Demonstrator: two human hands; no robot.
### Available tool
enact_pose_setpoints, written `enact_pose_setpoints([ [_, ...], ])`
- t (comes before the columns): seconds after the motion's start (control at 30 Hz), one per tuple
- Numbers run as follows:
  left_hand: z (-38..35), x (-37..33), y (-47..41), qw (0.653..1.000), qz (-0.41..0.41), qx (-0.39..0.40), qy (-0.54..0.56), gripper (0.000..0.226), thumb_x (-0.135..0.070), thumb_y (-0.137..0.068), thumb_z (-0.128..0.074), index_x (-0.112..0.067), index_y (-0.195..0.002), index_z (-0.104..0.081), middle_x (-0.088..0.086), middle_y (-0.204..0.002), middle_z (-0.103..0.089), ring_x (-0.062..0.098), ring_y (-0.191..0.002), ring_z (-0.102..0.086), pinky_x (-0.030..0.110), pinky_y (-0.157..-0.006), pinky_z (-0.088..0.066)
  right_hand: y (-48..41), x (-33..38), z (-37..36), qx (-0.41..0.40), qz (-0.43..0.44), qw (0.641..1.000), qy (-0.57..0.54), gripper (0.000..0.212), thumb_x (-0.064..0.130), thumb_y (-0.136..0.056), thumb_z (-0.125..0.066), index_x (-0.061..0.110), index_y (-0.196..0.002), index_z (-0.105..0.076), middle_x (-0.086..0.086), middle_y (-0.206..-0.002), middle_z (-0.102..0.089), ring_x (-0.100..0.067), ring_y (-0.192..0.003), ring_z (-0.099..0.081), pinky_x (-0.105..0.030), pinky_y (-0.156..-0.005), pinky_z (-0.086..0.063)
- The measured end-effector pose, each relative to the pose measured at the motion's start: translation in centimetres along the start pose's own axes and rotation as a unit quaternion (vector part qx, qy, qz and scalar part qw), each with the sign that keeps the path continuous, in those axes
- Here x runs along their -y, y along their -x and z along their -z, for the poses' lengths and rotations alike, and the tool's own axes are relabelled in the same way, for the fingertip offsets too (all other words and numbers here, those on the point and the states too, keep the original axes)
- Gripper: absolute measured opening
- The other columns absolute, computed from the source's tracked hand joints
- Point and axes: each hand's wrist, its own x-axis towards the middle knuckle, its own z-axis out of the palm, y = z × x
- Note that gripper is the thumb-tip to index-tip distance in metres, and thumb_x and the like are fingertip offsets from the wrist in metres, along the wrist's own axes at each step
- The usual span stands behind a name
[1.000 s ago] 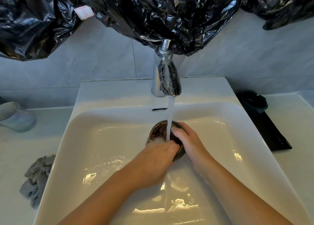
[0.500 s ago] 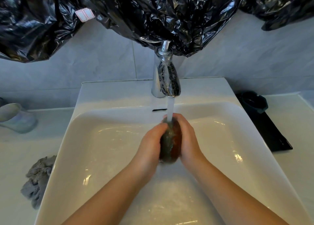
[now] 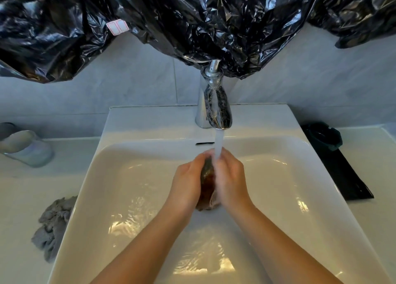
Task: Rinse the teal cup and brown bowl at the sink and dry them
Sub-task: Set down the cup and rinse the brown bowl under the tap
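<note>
Crinkled black plastic sheeting (image 3: 192, 15) hangs over the grey tiled wall behind your white surface (image 3: 17, 198). Far left: one pale tumbler (image 3: 25, 147) lying on its side, one crumpled grey cloth (image 3: 52, 223) by the sink (image 3: 128, 176) rim. Centre: one chrome tap (image 3: 215, 105) running, one stream hitting your hands. Your left hand (image 3: 188, 184) and right hand (image 3: 230, 181) press the one brown bowl (image 3: 207, 181) between them, fingers clenched on it, bowl on edge over the basin, glossy, wet, speckled dark. Right: one teal cup (image 3: 323, 137) on one black mat (image 3: 342, 176), well apart from the hands.
</note>
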Motion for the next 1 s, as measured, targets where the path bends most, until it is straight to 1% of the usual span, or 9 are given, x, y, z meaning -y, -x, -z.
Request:
enact_pose_setpoints([
  [0.1, 0.3, 0.9, 0.6, 0.999, -0.049, 0.002, 0.003, 0.048, -0.032, -0.099, -0.041, -0.003, -0.071, -0.067, 0.008, -0.058, -0.063, 0.019, -0.056, -0.061, 0.021, -0.047, -0.046, 0.0, -0.2, -0.4, -0.067, -0.17, 0.975, -0.124, 0.027, 0.024, -0.084, -0.053, 0.024, -0.06, -0.066, 0.003, -0.061, -0.061, -0.019, -0.068, -0.058, -0.031, -0.067, -0.047],
  [0.2, 0.7, 1.5, 0.5, 0.996, -0.085, 0.013, -0.004, 0.062, -0.043, -0.093, -0.042, 0.015, -0.078, -0.055, 0.021, -0.065, -0.055, 0.025, -0.061, -0.056, 0.029, -0.055, -0.045, -0.1, 0.0, -0.3, -0.068, -0.401, 0.876, -0.26, 0.028, 0.04, -0.078, -0.059, 0.014, -0.068, -0.065, -0.007, -0.059, -0.065, -0.029, -0.077, -0.061, -0.036, -0.071, -0.049],
  [0.27, 0.7, 1.1, 0.0, 0.997, -0.077, -0.002, -0.018, 0.058, -0.035, -0.099, -0.039, 0.017, -0.077, -0.053, 0.02, -0.064, -0.052, 0.024, -0.061, -0.053, 0.025, -0.055, -0.043, -0.4, 0.1, 0.0, -0.079, -0.369, 0.896, -0.235, 0.027, 0.034, -0.086, -0.055, 0.02, -0.066, -0.065, -0.004, -0.06, -0.064, -0.024, -0.074, -0.061, -0.035, -0.068, -0.048],
  [0.43, 0.0, 0.8, -0.8, 0.997, -0.05, -0.01, -0.054, 0.047, -0.029, -0.099, -0.038, -0.002, -0.065, -0.056, 0.016, -0.056, -0.051, 0.023, -0.057, -0.052, 0.036, -0.058, -0.042, -0.5, 0.5, 1.2, 0.001, 0.021, 0.999, 0.041, 0.042, 0.017, -0.09, -0.044, 0.033, -0.051, -0.044, 0.012, -0.052, -0.043, -0.003, -0.052, -0.041, -0.016, -0.054, -0.034],
  [0.53, 0.0, 1.4, -0.7, 0.999, -0.03, -0.044, 0.008, 0.047, -0.03, -0.097, -0.041, 0.003, -0.072, -0.064, 0.031, -0.071, -0.063, 0.039, -0.068, -0.064, 0.047, -0.064, -0.05, -0.4, 0.6, 0.7, -0.039, -0.156, 0.984, -0.081, 0.046, 0.019, -0.091, -0.049, 0.027, -0.046, -0.058, 0.013, -0.046, -0.052, -0.004, -0.055, -0.049, -0.026, -0.059, -0.04],
  [0.63, 0.7, 1.7, -0.8, 0.995, -0.016, -0.059, 0.078, 0.048, -0.034, -0.097, -0.042, -0.005, -0.069, -0.07, 0.03, -0.077, -0.067, 0.041, -0.073, -0.067, 0.041, -0.068, -0.05, -0.6, 0.4, 0.5, -0.043, -0.381, 0.889, -0.251, 0.031, 0.033, -0.092, -0.051, 0.014, -0.072, -0.066, -0.005, -0.056, -0.068, -0.021, -0.06, -0.066, -0.032, -0.062, -0.049],
  [0.83, 0.9, 1.1, -0.9, 0.997, -0.066, -0.035, -0.017, 0.047, -0.027, -0.098, -0.043, -0.004, -0.058, -0.05, 0.009, -0.053, -0.044, 0.018, -0.054, -0.044, 0.029, -0.057, -0.036, -0.3, 0.9, 1.4, 0.029, -0.064, 0.997, 0.016, 0.032, 0.023, -0.088, -0.049, 0.014, -0.057, -0.051, 0.008, -0.052, -0.048, -0.004, -0.05, -0.048, -0.018, -0.051, -0.04],
  [0.9, 0.4, 1.3, -0.6, 0.996, -0.005, -0.055, 0.075, 0.046, -0.03, -0.097, -0.046, -0.001, -0.063, -0.058, 0.015, -0.059, -0.056, 0.025, -0.056, -0.055, 0.032, -0.06, -0.044, -0.3, 0.9, 1.1, -0.039, -0.157, 0.984, -0.08, 0.035, 0.025, -0.088, -0.054, 0.015, -0.055, -0.055, 0.006, -0.05, -0.054, -0.009, -0.052, -0.053, -0.025, -0.056, -0.043],
  [1.0, 0.2, 1.5, -1.0, 0.947, 0.117, -0.059, 0.292, 0.039, -0.035, -0.094, -0.049, -0.005, -0.08, -0.069, 0.013, -0.071, -0.072, 0.026, -0.062, -0.07, 0.034, -0.064, -0.057, -0.2, 1.0, 0.6, -0.076, -0.39, 0.866, -0.303, 0.038, 0.034, -0.09, -0.056, 0.01, -0.067, -0.073, -0.009, -0.066, -0.072, -0.024, -0.062, -0.069, -0.036, -0.069, -0.053],
])
